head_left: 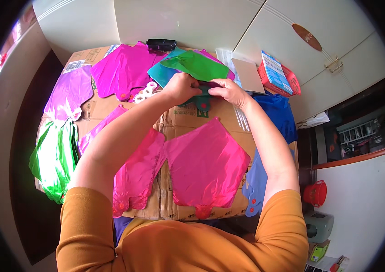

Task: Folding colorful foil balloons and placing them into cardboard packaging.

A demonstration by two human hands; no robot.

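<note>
Both my hands are at the far middle of the cardboard-covered surface, on a flat green foil balloon (198, 65). My left hand (182, 89) is closed, its thumb and fingers pinching the balloon's near edge. Facing it, my right hand (229, 92) grips the same edge between thumb and fingers. Below the fingertips hangs a dark green tab (203, 104) with a red dot. A teal foil balloon (160, 72) lies partly under the green one. Just left of my left hand sit white tape rolls (143, 94). Nearer my body lies a flat pink star-shaped foil balloon (208, 165).
Cardboard (181, 120) covers the surface. Magenta (122, 72), lilac (71, 90), shiny green (56, 156) and blue (277, 113) foil balloons lie around. A black case (161, 44) stands at the back. White sticks (242, 120) and a red basket (294, 82) are on the right.
</note>
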